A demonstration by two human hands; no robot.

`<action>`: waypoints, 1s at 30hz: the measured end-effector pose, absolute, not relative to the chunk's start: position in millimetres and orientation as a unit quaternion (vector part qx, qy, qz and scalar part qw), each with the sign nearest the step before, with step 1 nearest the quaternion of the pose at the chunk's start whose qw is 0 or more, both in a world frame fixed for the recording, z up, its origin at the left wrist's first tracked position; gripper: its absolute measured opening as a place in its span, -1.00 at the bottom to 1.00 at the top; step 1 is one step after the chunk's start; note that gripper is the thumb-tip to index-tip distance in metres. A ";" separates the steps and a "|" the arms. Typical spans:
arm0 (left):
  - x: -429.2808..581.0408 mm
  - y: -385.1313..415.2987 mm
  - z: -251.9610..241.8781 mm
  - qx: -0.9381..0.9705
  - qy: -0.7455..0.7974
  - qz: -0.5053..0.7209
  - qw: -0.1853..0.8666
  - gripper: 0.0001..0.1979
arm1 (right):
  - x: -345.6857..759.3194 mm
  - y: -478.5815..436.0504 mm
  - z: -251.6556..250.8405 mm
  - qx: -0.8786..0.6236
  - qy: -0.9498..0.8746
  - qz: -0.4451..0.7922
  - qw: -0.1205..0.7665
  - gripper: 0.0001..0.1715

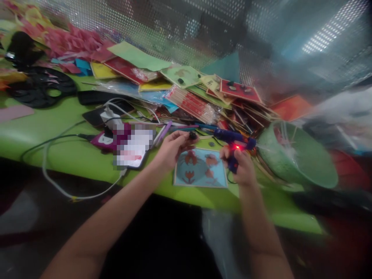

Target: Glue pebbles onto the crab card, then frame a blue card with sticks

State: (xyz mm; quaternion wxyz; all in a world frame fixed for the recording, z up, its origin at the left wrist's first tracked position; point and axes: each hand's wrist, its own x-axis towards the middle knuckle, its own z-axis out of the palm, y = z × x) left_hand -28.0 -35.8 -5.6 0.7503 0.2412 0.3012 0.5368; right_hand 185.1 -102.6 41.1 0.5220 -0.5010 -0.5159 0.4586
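Note:
My left hand (pixel 173 147) is closed in a pinch on a small black googly eye (pixel 193 135), held just above a light blue card (pixel 200 170) with orange shapes on it. My right hand (pixel 242 166) grips the handle of a blue glue gun (pixel 232 137) with a red light glowing on it. Its nozzle points left toward the small black piece. The card lies flat on the green table (pixel 58 147) between my two hands.
A green bowl (pixel 302 159) lies tipped at the right. A phone (pixel 132 145) with a white cable lies to the left. Piles of coloured cards, packed sticks (pixel 193 104), pink paper and black cut-outs (pixel 40 87) crowd the back.

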 end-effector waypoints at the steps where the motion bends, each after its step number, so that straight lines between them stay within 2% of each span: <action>1: -28.1 -35.6 -5.9 0.241 0.299 0.538 0.751 -0.78 | 185.3 -102.6 41.1 -0.501 -0.517 0.458 0.522 -0.33; 10: -28.2 -32.1 -7.7 0.241 0.298 0.538 0.751 -0.76 | 190.4 -102.1 36.8 -0.471 -0.525 0.474 0.527 -0.37; 22: -33.9 -31.6 -7.9 0.262 0.272 0.525 0.762 -0.87 | 190.3 -102.5 41.4 -0.473 -0.519 0.481 0.526 -0.38; 26: -37.1 -32.9 -8.2 0.279 0.272 0.510 0.767 -0.80 | 190.5 -103.0 41.5 -0.461 -0.522 0.474 0.539 -0.38; 30: -40.3 -37.1 -6.1 0.290 0.274 0.506 0.765 -0.83 | 191.7 -103.1 41.5 -0.457 -0.530 0.469 0.539 -0.38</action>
